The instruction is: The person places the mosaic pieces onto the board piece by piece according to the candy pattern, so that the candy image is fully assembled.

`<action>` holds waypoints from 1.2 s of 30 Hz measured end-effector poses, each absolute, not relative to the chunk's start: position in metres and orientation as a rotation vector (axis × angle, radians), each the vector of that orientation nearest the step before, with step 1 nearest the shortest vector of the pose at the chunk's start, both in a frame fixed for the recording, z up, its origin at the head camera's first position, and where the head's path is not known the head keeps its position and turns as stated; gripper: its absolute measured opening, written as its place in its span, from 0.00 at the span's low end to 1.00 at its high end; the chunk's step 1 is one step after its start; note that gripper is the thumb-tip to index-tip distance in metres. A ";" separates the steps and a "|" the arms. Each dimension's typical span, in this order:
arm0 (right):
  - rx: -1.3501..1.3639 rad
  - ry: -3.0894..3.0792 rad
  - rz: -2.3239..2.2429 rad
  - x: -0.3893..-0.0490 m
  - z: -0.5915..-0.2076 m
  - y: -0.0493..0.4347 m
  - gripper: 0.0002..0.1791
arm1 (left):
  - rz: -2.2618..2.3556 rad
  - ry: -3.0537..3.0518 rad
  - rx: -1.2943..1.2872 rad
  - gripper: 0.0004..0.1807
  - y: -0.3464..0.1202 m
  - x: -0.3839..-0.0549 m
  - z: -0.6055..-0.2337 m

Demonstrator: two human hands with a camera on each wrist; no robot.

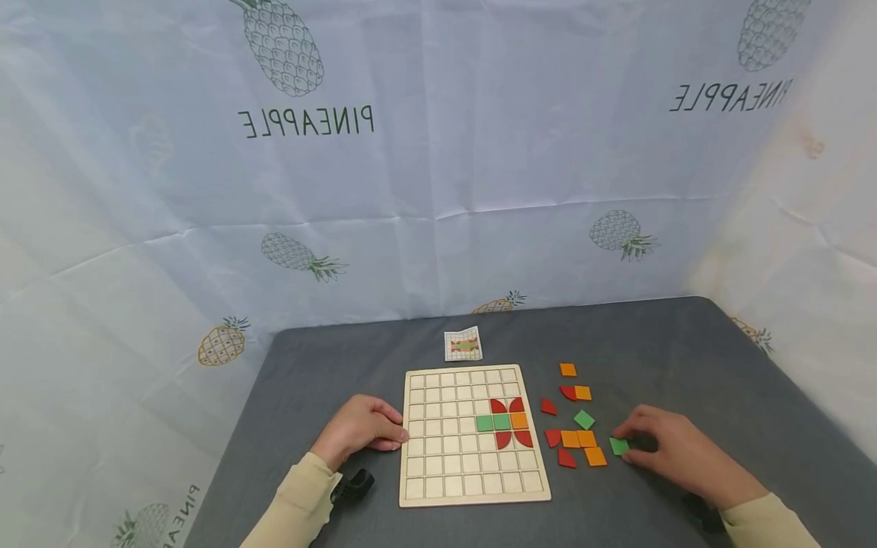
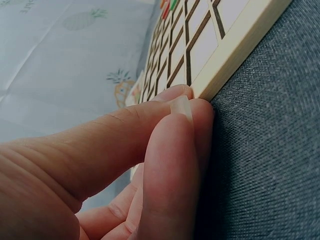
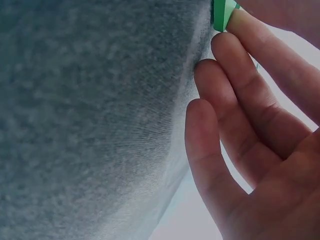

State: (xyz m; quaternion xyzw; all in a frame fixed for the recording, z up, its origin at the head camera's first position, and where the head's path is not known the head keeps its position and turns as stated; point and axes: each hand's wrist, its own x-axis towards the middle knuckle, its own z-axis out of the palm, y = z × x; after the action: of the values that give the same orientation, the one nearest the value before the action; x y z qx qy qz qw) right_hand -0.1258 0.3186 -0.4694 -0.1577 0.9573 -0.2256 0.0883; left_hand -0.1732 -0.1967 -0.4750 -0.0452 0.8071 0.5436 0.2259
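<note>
A wooden grid board [image 1: 445, 464] lies on the dark grey table. On its right side sit two green squares, an orange square [image 1: 519, 420] and several red rounded pieces [image 1: 524, 438]. My left hand [image 1: 361, 428] holds the board's left edge; in the left wrist view the fingertips [image 2: 172, 145] meet at the board's wooden rim [image 2: 235, 55]. Right of the board, my right hand [image 1: 674, 449] pinches a green square tile [image 1: 619, 446] between thumb and index finger. The right wrist view shows that tile [image 3: 220, 15] at the top, with the other fingers loosely bent.
Loose tiles lie between the board and my right hand: orange squares [image 1: 596, 456], red pieces [image 1: 566, 458] and a green square [image 1: 585, 419]. A small pattern card [image 1: 464, 345] lies behind the board. A pineapple-print cloth [image 1: 438, 259] hangs behind the table.
</note>
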 end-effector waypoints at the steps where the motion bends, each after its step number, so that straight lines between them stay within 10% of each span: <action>1: -0.466 2.854 -0.672 -0.126 -0.469 0.318 0.13 | 1.499 2.225 -0.124 0.19 -0.197 -0.173 -0.475; 36: -0.685 2.795 -0.875 -0.184 -0.443 0.167 0.10 | 1.489 2.252 -0.154 0.20 -0.195 -0.175 -0.477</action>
State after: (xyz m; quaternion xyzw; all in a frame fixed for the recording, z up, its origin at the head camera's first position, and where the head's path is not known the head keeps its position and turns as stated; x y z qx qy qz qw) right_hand -0.1844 0.1668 -0.4432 -0.2274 0.9272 -0.2901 0.0671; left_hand -0.1750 -0.1948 -0.4774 -0.0555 0.8129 0.5375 0.2172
